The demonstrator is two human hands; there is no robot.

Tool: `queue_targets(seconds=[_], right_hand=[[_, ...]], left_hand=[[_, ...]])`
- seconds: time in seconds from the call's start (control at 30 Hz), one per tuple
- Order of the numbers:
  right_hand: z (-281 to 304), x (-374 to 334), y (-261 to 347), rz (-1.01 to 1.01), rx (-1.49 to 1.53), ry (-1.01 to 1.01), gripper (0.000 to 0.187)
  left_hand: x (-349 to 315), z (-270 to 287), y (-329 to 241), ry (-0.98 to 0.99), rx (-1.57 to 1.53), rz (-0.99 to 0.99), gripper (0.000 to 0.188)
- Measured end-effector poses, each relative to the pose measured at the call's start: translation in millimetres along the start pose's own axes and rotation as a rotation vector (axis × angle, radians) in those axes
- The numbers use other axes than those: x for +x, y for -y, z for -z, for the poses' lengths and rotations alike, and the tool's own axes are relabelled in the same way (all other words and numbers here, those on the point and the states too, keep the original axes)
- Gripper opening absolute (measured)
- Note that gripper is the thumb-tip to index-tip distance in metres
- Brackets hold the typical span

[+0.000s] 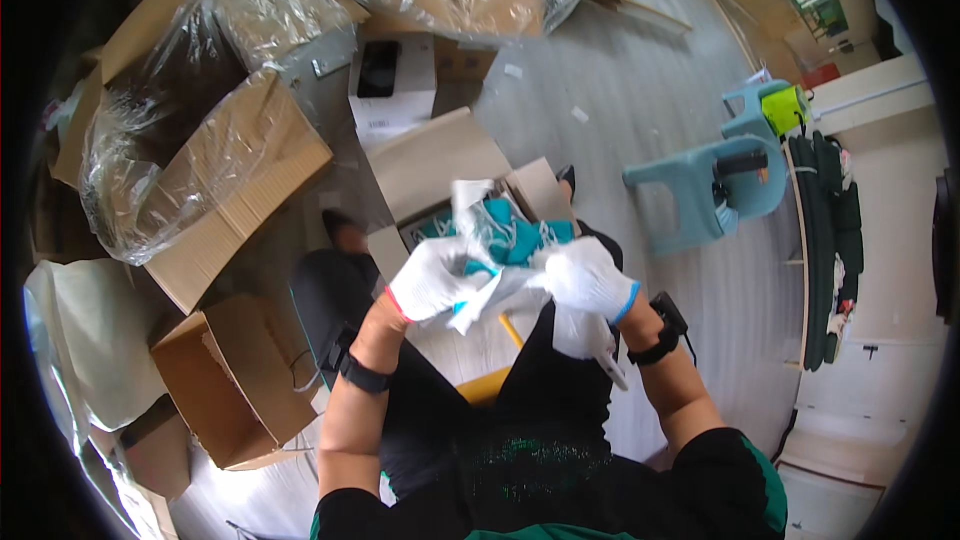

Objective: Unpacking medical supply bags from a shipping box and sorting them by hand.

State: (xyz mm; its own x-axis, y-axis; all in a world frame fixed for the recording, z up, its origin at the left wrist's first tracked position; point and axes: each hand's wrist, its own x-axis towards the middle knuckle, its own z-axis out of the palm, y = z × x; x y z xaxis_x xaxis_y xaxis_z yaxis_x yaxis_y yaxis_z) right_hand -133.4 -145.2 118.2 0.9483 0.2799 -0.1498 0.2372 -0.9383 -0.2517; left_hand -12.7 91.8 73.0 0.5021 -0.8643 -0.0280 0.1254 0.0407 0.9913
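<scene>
Both of my hands wear white knit gloves, above an open cardboard box [440, 162] between my knees. Several teal items [515, 240] with white marks show in the box, partly under crumpled clear plastic. My left hand [440, 280], in the red-cuffed glove, pinches a crumpled white and teal plastic wrapper [480, 302]. The fingers of my right hand [588, 280], in the blue-cuffed glove, are closed on the wrapper's other side. A whitish piece with a grey end [606, 360] hangs below my right hand; its kind is unclear.
Large cardboard boxes [240, 180] covered in clear film stand at the left, above a smaller open box [230, 380]. A black phone [379, 68] lies on a white box [395, 118] ahead. Blue plastic stools [690, 190] stand at the right. Yellow bars [485, 387] show between my legs.
</scene>
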Motion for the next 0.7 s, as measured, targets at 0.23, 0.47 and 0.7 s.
queue_targets(seconds=[0.23, 0.47, 0.7], right_hand=[[27, -6, -27, 0.004, -0.083, 0.078, 0.009], [84, 35, -70, -0.491, 0.842, -0.300, 0.026], [126, 201, -145, -0.456, 1.145, -0.451, 0.025]], left_hand=[[19, 27, 36, -0.631, 0.733, -0.093, 0.018], [41, 39, 66, -0.640, 0.573, -0.100, 0.018], [49, 17, 73, -0.031, 0.525, 0.317, 0.021]])
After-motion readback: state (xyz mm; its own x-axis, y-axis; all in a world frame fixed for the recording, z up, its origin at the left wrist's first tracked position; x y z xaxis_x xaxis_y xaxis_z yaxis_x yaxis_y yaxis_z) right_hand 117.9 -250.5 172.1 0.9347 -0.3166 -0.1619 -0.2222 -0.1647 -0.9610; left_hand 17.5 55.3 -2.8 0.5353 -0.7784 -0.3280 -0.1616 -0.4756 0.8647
